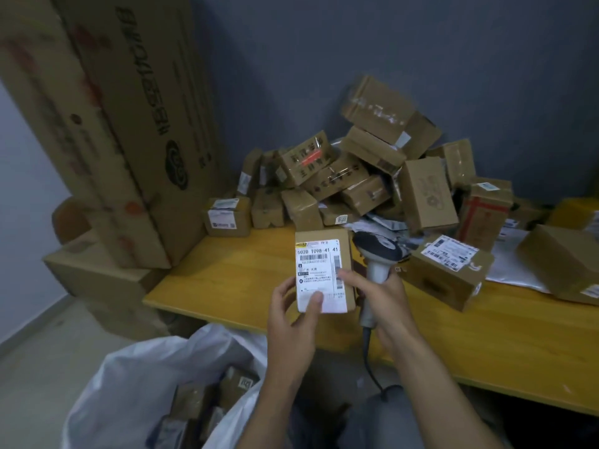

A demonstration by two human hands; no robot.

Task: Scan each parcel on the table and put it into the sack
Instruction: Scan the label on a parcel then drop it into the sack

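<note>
Here, a small brown parcel [324, 238] with a white printed label is held upright above the near edge of the yellow table [227, 286], label facing the camera. The left hand [291, 322] grips the parcel from below, its thumb pressed on the lower part of the label and its fingers curled behind the left side. The right hand [385, 296] is wrapped round the handle of a grey scanner [377, 251]; one finger reaches across to touch the parcel's right edge. The scanner's head stands just beside the parcel, and its cable [369, 361] hangs below the table edge.

The white sack [129, 377] stands open on the floor at lower left, beneath the left forearm; several brown boxes [207, 400] lie inside it. On the table, against the dark wall, a heap of cardboard parcels [356, 176] is stacked at tilted angles, with one labelled box [447, 270] just right of the scanner. Tall cartons [123, 124] lean at the table's left end.
</note>
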